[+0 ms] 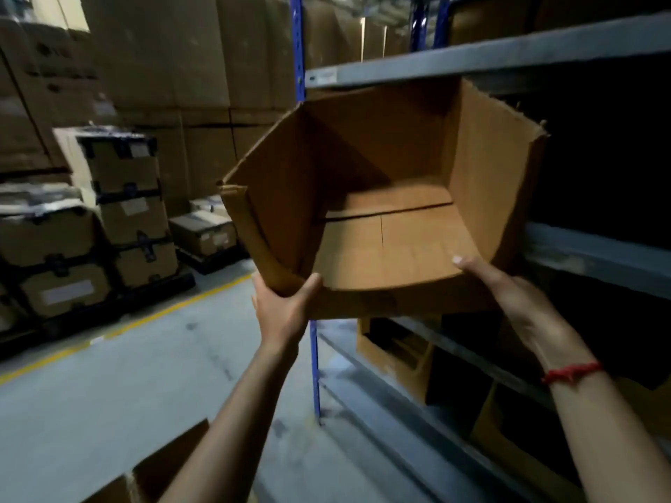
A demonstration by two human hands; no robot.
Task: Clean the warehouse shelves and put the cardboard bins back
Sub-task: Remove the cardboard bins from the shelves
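**Bin held up at rack**

I'm seeing the shelf rack [508,63] filling 1 to 5 o'clock. Cardboard bin [381,157] is hanging tilted at centre, in front of it. Left hand [281,310] is gripping its 7 o'clock corner, right hand [515,299] pinching the 4 o'clock edge.

Bottom shelf [377,415] carries cardboard bins [388,357] side by side
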